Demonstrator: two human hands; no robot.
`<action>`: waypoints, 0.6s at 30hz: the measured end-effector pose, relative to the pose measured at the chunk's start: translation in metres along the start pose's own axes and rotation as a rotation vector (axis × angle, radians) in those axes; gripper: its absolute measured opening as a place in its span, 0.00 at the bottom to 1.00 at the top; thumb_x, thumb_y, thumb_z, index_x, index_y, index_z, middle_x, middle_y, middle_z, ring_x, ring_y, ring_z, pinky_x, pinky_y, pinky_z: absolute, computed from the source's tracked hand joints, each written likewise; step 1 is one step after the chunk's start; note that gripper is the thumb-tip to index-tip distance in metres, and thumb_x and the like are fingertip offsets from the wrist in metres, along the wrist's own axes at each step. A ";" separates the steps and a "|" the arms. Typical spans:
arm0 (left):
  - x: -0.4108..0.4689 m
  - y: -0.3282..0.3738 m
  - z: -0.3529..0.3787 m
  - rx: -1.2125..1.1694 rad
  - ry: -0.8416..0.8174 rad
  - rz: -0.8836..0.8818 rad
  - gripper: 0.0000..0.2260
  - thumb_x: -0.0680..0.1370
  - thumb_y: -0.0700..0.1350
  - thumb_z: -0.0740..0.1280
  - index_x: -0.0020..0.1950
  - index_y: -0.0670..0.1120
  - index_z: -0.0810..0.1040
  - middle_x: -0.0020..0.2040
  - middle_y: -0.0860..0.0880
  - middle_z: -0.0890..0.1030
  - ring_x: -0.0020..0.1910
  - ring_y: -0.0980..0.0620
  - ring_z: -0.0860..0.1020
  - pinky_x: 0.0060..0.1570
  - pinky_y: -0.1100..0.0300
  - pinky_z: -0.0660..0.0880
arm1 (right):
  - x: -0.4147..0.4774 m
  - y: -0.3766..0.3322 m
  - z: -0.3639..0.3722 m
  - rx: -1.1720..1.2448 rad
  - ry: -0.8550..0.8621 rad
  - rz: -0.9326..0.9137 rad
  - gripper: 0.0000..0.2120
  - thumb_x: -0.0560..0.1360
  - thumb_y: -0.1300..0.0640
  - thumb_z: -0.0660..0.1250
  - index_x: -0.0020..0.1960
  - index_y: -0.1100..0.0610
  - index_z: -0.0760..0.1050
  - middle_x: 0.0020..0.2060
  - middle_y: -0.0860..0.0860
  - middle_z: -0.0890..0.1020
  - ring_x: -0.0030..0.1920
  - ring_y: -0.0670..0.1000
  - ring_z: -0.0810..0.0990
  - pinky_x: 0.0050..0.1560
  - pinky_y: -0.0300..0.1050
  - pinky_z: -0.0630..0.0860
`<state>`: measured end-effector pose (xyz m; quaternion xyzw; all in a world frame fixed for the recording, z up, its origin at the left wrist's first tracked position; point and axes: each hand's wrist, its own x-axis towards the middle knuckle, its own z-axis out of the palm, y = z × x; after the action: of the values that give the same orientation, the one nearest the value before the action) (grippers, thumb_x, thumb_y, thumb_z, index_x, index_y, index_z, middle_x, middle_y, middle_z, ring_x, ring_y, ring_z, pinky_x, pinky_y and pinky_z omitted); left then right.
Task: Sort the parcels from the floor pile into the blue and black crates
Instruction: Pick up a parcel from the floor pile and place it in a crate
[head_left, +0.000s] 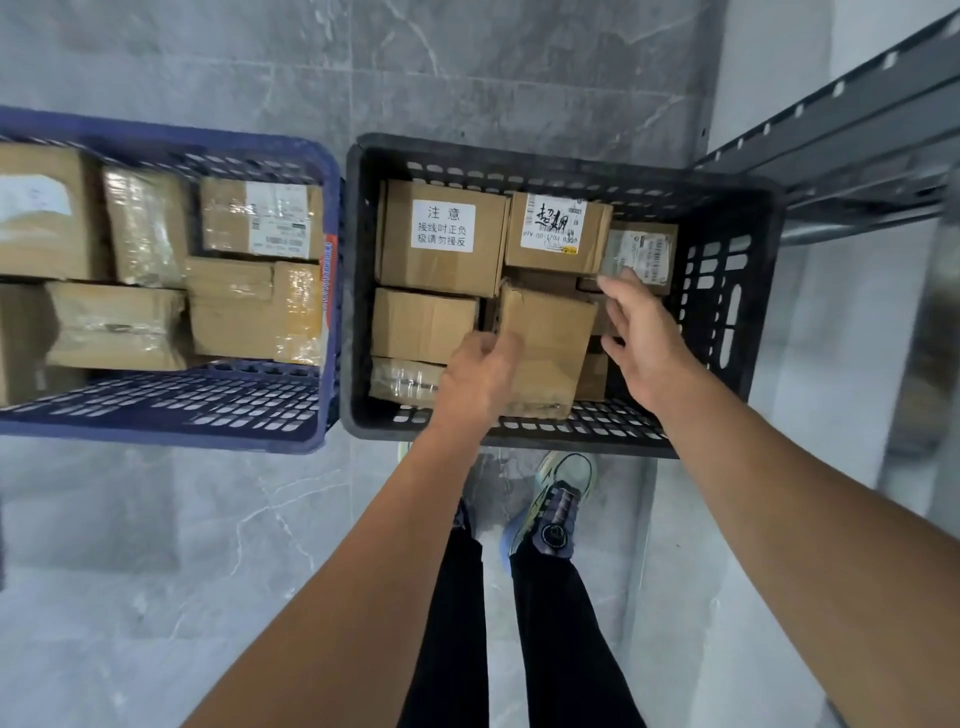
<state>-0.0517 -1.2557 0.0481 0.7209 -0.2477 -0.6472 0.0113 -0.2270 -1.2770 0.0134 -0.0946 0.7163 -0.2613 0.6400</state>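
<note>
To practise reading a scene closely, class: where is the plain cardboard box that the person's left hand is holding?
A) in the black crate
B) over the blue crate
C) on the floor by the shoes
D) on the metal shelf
A: the left hand grips the plain box, which sits tilted among other parcels inside the black crate.

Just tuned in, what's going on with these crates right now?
A person stands over two crates on the floor. Their left hand grips a plain cardboard box sitting tilted among other boxes in the black crate. The right hand is open beside it, fingers stretched out near the box's right side. The blue crate on the left already holds several parcels.
</note>
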 end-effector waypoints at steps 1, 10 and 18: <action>-0.012 0.008 -0.008 -0.058 0.005 0.036 0.21 0.83 0.58 0.59 0.72 0.49 0.71 0.62 0.50 0.75 0.60 0.48 0.73 0.58 0.51 0.67 | -0.017 -0.008 0.003 0.003 -0.007 -0.025 0.32 0.83 0.49 0.65 0.84 0.47 0.57 0.80 0.45 0.67 0.76 0.45 0.65 0.81 0.55 0.56; -0.167 0.091 -0.084 -0.281 0.025 0.277 0.30 0.80 0.66 0.57 0.80 0.53 0.66 0.77 0.53 0.70 0.75 0.51 0.68 0.75 0.42 0.63 | -0.205 -0.098 0.024 -0.060 -0.088 -0.221 0.31 0.86 0.37 0.53 0.84 0.50 0.57 0.82 0.46 0.62 0.80 0.46 0.62 0.79 0.53 0.58; -0.331 0.111 -0.147 -0.402 0.067 0.411 0.40 0.74 0.73 0.57 0.81 0.54 0.63 0.79 0.54 0.67 0.77 0.52 0.65 0.76 0.44 0.60 | -0.352 -0.165 0.050 -0.098 -0.195 -0.402 0.34 0.84 0.33 0.49 0.84 0.50 0.57 0.83 0.45 0.61 0.81 0.46 0.61 0.81 0.53 0.58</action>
<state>0.0351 -1.2751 0.4159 0.6598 -0.2550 -0.6431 0.2933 -0.1541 -1.2635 0.3983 -0.2913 0.6296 -0.3380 0.6360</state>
